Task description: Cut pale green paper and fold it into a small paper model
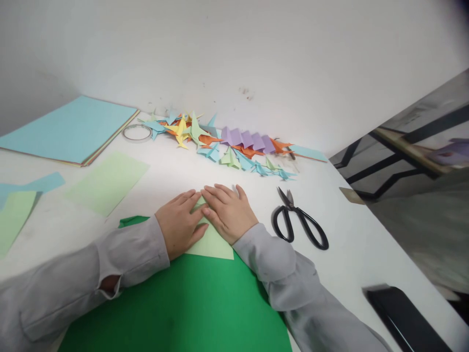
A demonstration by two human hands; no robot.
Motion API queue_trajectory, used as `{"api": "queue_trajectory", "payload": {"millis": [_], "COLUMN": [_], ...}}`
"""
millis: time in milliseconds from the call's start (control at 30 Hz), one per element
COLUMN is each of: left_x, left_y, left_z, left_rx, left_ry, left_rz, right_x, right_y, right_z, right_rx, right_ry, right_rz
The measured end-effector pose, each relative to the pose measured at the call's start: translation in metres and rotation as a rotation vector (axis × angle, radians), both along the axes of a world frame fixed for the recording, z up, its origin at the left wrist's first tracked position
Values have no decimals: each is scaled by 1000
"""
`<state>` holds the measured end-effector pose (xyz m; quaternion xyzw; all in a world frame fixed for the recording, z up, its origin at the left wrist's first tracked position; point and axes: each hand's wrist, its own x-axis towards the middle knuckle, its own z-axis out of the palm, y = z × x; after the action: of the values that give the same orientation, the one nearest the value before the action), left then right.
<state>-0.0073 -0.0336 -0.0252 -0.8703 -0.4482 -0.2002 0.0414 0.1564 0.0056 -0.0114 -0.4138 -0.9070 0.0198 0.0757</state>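
Currently, the left hand [182,224] and right hand [229,211] are lying nearly flat and outstretched, pinning pale green paper [214,245] well inside the right edge of the desk [348,230]; uneven pressure could be sliding it askew on the green sheet [186,303]

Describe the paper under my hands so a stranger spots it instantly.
Find the deep green sheet on the white table. Toward its far edge, the left hand and right hand rest on pale green paper. Unlike the pale green pieces leftward, it overlaps the green sheet.
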Motion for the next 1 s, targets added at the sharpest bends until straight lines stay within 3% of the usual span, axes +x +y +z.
{"api": "queue_trajectory", "payload": {"millis": [400,633,833,1000], "left_x": [-2,-8,-17,-21], "left_y": [-14,-19,-10,8], "left_z": [3,11,19,16], "left_rx": [7,102,158,128], "left_ry": [11,32,-55,-36], "left_rz": [99,101,76,210], "right_x": [0,0,0,-1], "right_y": [-1,0,-1,-1], "right_z": [0,0,0,0], "right_rx": [28,11,3,-19], "right_ry": [-13,0,15,49], "right_rz": [-6,-8,-10,-14]}}
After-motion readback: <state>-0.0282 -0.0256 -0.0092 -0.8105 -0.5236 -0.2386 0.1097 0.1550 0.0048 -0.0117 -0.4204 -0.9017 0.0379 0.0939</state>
